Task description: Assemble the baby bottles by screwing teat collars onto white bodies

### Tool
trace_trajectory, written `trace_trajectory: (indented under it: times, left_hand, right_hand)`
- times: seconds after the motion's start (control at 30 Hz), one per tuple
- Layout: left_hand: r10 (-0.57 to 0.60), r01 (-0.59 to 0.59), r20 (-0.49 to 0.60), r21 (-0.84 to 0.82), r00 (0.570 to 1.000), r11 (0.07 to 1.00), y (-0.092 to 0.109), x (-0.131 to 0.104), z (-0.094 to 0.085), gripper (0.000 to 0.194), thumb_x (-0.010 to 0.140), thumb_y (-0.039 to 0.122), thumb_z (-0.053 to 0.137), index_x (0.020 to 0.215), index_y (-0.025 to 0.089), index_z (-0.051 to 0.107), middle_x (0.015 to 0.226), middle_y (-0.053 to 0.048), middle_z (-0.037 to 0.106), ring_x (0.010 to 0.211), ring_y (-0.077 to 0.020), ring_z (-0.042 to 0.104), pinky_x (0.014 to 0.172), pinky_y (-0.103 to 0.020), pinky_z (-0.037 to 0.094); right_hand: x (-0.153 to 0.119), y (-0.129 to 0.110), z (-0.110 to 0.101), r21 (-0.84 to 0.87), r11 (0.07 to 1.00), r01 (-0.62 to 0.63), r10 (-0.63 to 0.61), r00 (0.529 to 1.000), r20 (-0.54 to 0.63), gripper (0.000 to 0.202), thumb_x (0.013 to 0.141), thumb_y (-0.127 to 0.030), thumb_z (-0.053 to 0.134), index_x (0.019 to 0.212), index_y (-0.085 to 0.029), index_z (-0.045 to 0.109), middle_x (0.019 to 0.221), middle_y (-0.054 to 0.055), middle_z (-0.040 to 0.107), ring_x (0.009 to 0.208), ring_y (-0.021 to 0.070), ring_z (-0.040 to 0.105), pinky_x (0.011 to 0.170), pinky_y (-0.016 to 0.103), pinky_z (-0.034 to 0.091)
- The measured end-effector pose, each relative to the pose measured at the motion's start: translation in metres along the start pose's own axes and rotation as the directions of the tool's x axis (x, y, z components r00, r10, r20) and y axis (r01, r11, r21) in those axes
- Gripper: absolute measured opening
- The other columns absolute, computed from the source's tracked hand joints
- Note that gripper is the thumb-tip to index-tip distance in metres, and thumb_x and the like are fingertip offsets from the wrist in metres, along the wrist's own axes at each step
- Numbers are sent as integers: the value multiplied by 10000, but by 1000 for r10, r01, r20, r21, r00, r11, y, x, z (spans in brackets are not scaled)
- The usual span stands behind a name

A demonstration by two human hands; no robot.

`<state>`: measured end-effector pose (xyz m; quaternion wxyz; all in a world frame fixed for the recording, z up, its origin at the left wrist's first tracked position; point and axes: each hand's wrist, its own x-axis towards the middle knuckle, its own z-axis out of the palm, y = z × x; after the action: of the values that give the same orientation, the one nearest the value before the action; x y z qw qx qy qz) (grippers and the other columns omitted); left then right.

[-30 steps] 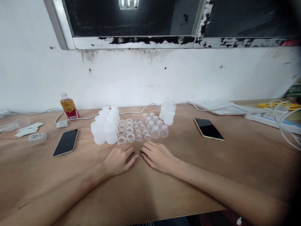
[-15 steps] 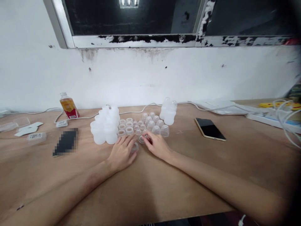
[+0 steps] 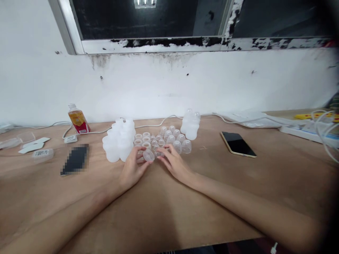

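Note:
My left hand point(image 3: 131, 170) is closed on a clear bottle collar ring point(image 3: 148, 155), holding it tilted just above the table. Between the fingertips of my right hand point(image 3: 178, 165) is a small clear bottle nipple point(image 3: 159, 153), partly covered by the fingers and close to the ring's right side. Behind the hands lie several more collar rings point(image 3: 138, 136) in rows. Beside them are several loose nipples point(image 3: 153, 143), and then clear domed caps point(image 3: 186, 146). Frosted white bottles point(image 3: 113, 150) stand in a group at the left. A smaller group of capped bottles point(image 3: 191, 128) stands at the back right.
A pixelated dark flat object point(image 3: 75, 160) and small plastic boxes point(image 3: 42, 154) lie to the left, near a drink bottle point(image 3: 78, 119). On the right are a phone point(image 3: 238, 144) and a power strip point(image 3: 304, 135) with cables. A white cable point(image 3: 156, 124) runs along the wall.
My left hand has raised the collar ring off the table and tilted it. My right hand has drawn the nipple slightly left and toward me, and its fingers have spread a little.

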<state>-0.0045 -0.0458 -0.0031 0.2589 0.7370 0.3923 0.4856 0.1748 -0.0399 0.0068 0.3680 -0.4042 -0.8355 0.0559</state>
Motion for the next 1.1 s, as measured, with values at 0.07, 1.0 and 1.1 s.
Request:
trace_trajectory:
  times: [0.07, 1.0, 1.1]
  left_hand:
    - [-8, 8, 14, 18, 1000, 1000, 1, 0, 0, 358, 730, 287, 540, 1056, 208, 413, 1075, -63, 425, 917, -148, 535, 696, -257, 517]
    - [236, -249, 79, 310, 968, 917, 6, -1, -2, 357, 755, 244, 512, 1100, 219, 424, 1071, -62, 453, 1012, -174, 464, 849, -328, 430]
    - [280, -301, 110, 339, 954, 891, 7, -2, -1, 370, 765, 222, 497, 1122, 234, 404, 1065, -57, 447, 1034, -172, 443, 878, -332, 403]
  right_hand:
    - [1, 2, 2, 162, 987, -18, 27, 998, -55, 247, 830, -218, 358, 1052, -224, 466, 980, 66, 490, 732, 130, 539, 694, 300, 463]
    - [-2, -7, -2, 169, 972, 164, -153, 985, -73, 196, 776, -211, 462, 968, -199, 495, 1117, 87, 410, 899, 154, 481, 679, 286, 461]
    - [-1, -7, 0, 313, 950, 7, -1, 1000, -20, 347, 772, -250, 463, 1098, -191, 361, 1093, 108, 422, 848, 149, 504, 561, 248, 468]
